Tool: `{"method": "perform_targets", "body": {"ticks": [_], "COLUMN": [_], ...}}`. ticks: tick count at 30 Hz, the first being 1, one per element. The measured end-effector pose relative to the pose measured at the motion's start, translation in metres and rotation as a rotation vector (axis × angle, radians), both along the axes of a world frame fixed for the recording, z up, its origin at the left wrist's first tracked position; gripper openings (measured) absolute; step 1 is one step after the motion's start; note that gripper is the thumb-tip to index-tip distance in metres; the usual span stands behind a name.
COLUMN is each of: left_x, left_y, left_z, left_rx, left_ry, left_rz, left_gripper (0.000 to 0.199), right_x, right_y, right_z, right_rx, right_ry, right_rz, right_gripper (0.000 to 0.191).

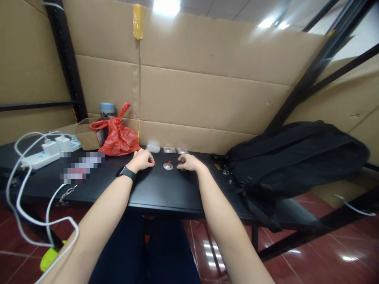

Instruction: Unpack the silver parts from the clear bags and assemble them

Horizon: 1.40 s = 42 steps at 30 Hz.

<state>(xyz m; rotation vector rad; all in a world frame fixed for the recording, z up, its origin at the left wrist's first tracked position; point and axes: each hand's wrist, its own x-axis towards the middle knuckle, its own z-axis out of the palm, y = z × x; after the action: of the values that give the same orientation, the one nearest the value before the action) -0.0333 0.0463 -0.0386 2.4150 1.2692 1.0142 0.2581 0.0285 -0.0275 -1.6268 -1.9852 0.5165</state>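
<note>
Both my forearms [225, 213] are reaching forward over a black table [166, 193], a dark watch [126, 172] circling my left wrist. My left hand [142, 159] is pinching a small red piece [153, 164] between thumb and fingertips. My right hand [190, 162] is curling its fingers over a small round item [182, 169]; I cannot tell whether they are gripping it. Between my hands, a clear disc with a red stem [167, 166] is lying on the table, apart from both. Small clear packets [169, 150] are resting just beyond it. A red plastic bag [119, 138] is sitting beyond and left of my left hand; a black backpack [296, 157] is lying right of my right hand.
</note>
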Motion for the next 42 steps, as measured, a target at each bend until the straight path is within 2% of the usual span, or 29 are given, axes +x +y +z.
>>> {"method": "perform_targets", "body": {"ticks": [7, 10, 14, 17, 20, 24, 27, 31, 42], "left_x": [0.008, 0.011, 0.014, 0.016, 0.019, 0.024, 0.025, 0.026, 0.031], "left_y": [-0.006, -0.009, -0.012, -0.014, -0.016, -0.018, -0.018, -0.018, -0.028], "left_z": [0.003, 0.008, 0.012, 0.014, 0.015, 0.016, 0.016, 0.014, 0.022], "left_rx": [0.066, 0.065, 0.045, 0.037, 0.012, -0.044, -0.070, -0.093, -0.007], "left_ry": [0.098, -0.001, -0.128, -0.169, -0.246, -0.367, -0.422, -0.480, -0.446], "left_rz": [0.089, 0.106, 0.023, -0.049, -0.112, -0.153, -0.148, -0.146, -0.158], "left_gripper": [0.007, 0.008, 0.009, 0.008, 0.009, 0.020, 0.027, 0.033, 0.025], "right_x": [0.005, 0.011, 0.012, 0.000, -0.025, -0.061, -0.075, -0.076, -0.075], "right_y": [-0.005, -0.005, -0.005, -0.006, -0.009, -0.013, -0.016, -0.020, -0.017], "right_z": [0.008, 0.009, 0.010, 0.012, 0.012, 0.007, 0.005, 0.007, 0.005], "right_rx": [-0.027, -0.042, 0.055, 0.157, 0.218, 0.197, 0.216, 0.218, 0.178], "right_ry": [-0.082, -0.078, 0.025, 0.173, 0.373, 0.596, 0.643, 0.655, 0.724], "right_rz": [-0.078, -0.037, -0.020, 0.081, 0.235, 0.346, 0.345, 0.343, 0.348], "right_gripper": [0.046, 0.039, 0.033, 0.030, 0.034, 0.042, 0.042, 0.044, 0.047]}}
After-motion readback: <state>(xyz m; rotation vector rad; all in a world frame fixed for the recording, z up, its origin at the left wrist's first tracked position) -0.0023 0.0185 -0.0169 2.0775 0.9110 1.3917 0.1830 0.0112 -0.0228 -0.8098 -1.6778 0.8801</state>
